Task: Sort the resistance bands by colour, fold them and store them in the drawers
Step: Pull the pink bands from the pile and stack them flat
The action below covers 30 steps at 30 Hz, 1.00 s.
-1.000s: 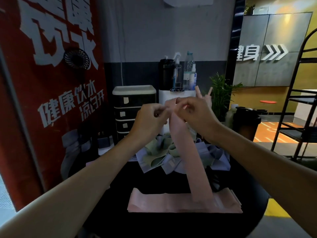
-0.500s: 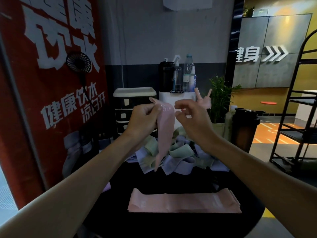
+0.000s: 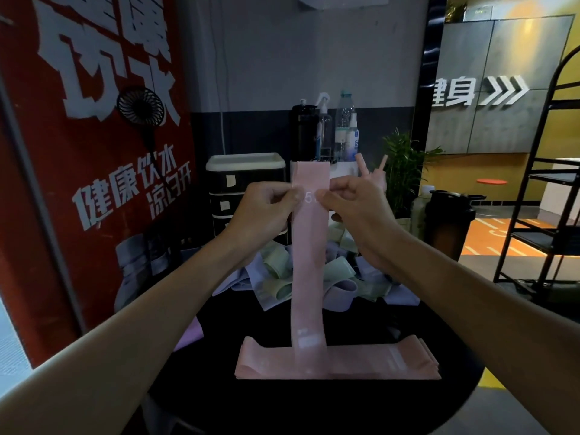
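I hold a pink resistance band (image 3: 309, 262) upright in front of me, flat and stretched to full length. My left hand (image 3: 263, 211) pinches its left edge near the top, and my right hand (image 3: 354, 208) pinches its right edge. Its lower end hangs down to a flat stack of pink bands (image 3: 376, 362) near the front of the round black table (image 3: 314, 409). Behind it lies a loose heap of green and lilac bands (image 3: 339, 277). A small black drawer unit with a white top (image 3: 244, 180) stands at the back left, with its drawers closed.
Bottles and a spray bottle (image 3: 326, 130) stand on a white box behind the heap. A potted plant (image 3: 405, 171) and a dark bin (image 3: 448, 221) are at the right. A red banner with a small fan (image 3: 141, 106) fills the left. A black shelf rack (image 3: 552, 189) stands far right.
The band hung bunched from my left hand half a second ago. Now both hands hold it spread flat, and its lower end reaches the pink stack.
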Each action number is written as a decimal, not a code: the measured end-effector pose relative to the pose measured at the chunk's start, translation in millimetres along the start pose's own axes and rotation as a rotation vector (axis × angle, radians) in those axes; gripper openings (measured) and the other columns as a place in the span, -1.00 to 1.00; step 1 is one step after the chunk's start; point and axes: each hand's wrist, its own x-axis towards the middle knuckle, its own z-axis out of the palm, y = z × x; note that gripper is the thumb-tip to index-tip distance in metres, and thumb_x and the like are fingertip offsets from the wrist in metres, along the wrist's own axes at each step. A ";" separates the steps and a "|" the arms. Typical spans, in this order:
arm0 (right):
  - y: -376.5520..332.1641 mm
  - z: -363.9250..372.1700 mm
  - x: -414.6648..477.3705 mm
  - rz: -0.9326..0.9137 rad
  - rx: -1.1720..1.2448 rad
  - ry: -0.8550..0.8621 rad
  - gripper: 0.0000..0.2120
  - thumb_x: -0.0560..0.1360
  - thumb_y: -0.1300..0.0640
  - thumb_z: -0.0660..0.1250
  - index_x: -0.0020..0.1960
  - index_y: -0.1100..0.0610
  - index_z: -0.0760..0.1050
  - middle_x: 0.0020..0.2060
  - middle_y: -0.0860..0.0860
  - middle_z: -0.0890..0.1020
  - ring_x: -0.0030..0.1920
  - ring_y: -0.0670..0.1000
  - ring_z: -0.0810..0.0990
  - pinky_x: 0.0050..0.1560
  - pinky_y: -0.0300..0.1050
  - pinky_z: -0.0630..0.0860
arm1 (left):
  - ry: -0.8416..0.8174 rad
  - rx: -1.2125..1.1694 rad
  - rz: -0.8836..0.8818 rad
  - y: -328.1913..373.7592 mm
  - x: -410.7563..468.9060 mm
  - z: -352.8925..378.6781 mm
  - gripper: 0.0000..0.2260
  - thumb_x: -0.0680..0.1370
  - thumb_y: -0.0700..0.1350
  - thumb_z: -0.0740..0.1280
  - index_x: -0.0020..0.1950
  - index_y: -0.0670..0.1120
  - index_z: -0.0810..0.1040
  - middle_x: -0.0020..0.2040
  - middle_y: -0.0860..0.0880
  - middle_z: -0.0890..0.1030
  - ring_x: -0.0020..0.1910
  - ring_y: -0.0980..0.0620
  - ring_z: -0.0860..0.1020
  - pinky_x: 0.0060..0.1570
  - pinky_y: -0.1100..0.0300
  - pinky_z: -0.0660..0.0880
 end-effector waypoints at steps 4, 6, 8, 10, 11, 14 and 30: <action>-0.5 0.9 -1.2 -0.006 -0.011 -0.016 -0.95 0.51 0.22 0.41 -0.05 0.20 0.57 -0.15 0.15 0.68 -0.18 -0.03 0.64 -0.08 -0.19 0.59 | 0.081 -0.046 0.030 8.9 2.6 -2.3 -0.87 0.56 -0.20 0.41 0.07 -0.22 0.65 -0.21 -0.04 0.67 -0.38 0.25 0.55 -0.35 0.40 0.43; -0.1 1.9 -2.2 -0.014 -0.025 -0.025 -0.90 0.51 0.22 0.40 -0.01 0.23 0.58 -0.12 0.18 0.69 -0.17 -0.02 0.64 -0.06 -0.16 0.60 | 0.078 -0.029 0.044 10.5 5.4 -3.9 -0.93 0.57 -0.20 0.40 -0.02 -0.18 0.67 -0.29 0.00 0.65 -0.39 0.22 0.55 -0.33 0.34 0.47; 0.7 2.8 -2.9 -0.011 -0.008 -0.038 -0.87 0.52 0.20 0.40 0.03 0.24 0.57 -0.12 0.15 0.70 -0.15 -0.01 0.66 -0.01 -0.10 0.61 | 0.095 -0.020 0.053 10.7 8.1 -4.5 -0.91 0.58 -0.21 0.39 -0.11 -0.14 0.66 -0.26 -0.09 0.68 -0.29 0.09 0.60 -0.19 0.13 0.59; 3.3 2.9 -4.1 0.031 0.042 -0.094 -0.79 0.52 0.16 0.40 0.11 0.23 0.56 -0.09 0.10 0.71 -0.07 0.01 0.69 0.03 -0.05 0.63 | 0.112 -0.043 0.047 11.4 10.6 -3.2 -0.88 0.59 -0.19 0.38 -0.10 -0.21 0.65 -0.16 -0.24 0.69 -0.22 -0.04 0.63 -0.11 0.01 0.61; 5.3 2.4 -5.8 0.070 0.075 -0.135 -0.76 0.52 0.15 0.41 0.16 0.21 0.54 -0.06 0.08 0.72 -0.04 0.01 0.70 0.01 -0.05 0.63 | 0.122 -0.048 0.044 12.4 11.3 -2.1 -0.86 0.60 -0.18 0.37 -0.08 -0.25 0.64 -0.15 -0.25 0.68 -0.24 -0.03 0.62 -0.16 0.04 0.59; 18.4 4.6 -18.3 0.193 0.101 -0.248 -0.68 0.50 0.22 0.41 0.23 0.19 0.48 0.01 0.10 0.70 -0.04 0.04 0.70 -0.15 -0.13 0.63 | 0.150 -0.066 0.014 13.7 12.4 -0.3 -0.84 0.61 -0.17 0.34 -0.09 -0.24 0.63 -0.24 -0.14 0.67 -0.30 0.04 0.61 -0.26 0.15 0.57; 89.7 -15.0 -72.3 0.419 0.171 -0.384 -0.77 0.50 0.24 0.40 0.15 0.15 0.56 -0.05 0.07 0.71 -0.01 0.05 0.68 0.14 0.01 0.55 | 0.411 -0.085 -0.156 -28.8 -1.7 -32.4 -0.82 0.61 -0.20 0.33 -0.16 -0.24 0.59 -0.16 -0.21 0.64 -0.19 -0.05 0.64 -0.15 0.09 0.67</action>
